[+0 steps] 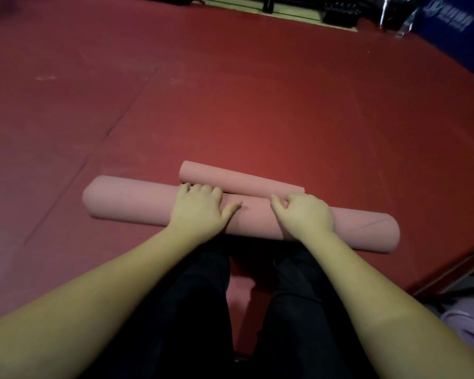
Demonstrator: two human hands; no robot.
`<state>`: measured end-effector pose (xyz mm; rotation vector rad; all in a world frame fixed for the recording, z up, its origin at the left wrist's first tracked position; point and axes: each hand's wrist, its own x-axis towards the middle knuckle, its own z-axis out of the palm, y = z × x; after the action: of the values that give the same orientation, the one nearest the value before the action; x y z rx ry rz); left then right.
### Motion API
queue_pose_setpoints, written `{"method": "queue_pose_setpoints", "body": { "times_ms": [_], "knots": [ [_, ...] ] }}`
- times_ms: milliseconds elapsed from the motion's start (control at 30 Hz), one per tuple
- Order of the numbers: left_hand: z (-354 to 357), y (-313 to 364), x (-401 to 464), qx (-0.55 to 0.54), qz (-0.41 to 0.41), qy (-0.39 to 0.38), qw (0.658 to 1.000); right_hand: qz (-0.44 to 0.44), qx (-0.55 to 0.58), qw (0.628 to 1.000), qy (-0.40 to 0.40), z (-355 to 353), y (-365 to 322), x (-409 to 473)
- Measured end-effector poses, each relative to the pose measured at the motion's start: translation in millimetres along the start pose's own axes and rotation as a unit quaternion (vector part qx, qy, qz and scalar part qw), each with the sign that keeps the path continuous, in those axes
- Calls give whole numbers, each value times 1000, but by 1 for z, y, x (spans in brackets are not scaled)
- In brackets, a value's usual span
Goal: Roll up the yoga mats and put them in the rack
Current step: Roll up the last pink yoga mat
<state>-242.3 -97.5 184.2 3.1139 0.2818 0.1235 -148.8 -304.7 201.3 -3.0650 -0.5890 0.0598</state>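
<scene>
A pink yoga mat (132, 199) lies rolled into a long tube across the red floor, just ahead of my knees. A short flap of its free end (238, 179) sticks out on the far side of the roll. My left hand (200, 212) rests on top of the roll near its middle, fingers curled over the far edge at the flap. My right hand (304, 214) sits on the roll a little to the right, fingers curled over the top and thumb pointing left. No rack is in view.
Red padded floor (230, 91) stretches ahead and to the left. A blue padded panel (454, 36) and dark equipment (340, 12) stand at the far right. A metal frame (454, 274) and a pale purple mat or cloth (471, 329) lie at the right edge.
</scene>
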Motion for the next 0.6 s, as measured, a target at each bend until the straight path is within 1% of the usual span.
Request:
{"method": "queue_pose_setpoints", "body": {
  "times_ms": [133, 267, 300, 400, 467, 500, 533, 567, 600],
  "knots": [
    [-8, -2, 4, 10, -17, -53, 998, 1, -6, 998, -69, -9, -3, 10],
    [-32, 2, 17, -21, -6, -76, 997, 18, 23, 988, -149, -31, -2, 19],
    [-43, 1, 19, -35, -9, -92, 995, 19, 29, 985, -170, -42, -3, 21],
    [-59, 1, 21, -80, -22, -176, 981, -10, 34, 965, -260, -63, 1, 19],
    [-54, 2, 17, -105, -31, -218, 970, -12, 42, 949, -311, -62, 2, 13],
    [-49, 4, 13, -116, -36, -227, 966, -5, 51, 943, -329, -58, 3, 10],
    [-46, 4, 9, -124, -43, -230, 964, -1, 60, 940, -336, -52, 2, 6],
    [-43, 5, 7, -126, -47, -227, 965, -4, 61, 945, -320, -45, 3, 4],
    [-41, 4, 8, -121, -51, -221, 966, -22, 58, 960, -274, -39, 4, 3]
  ]
}}
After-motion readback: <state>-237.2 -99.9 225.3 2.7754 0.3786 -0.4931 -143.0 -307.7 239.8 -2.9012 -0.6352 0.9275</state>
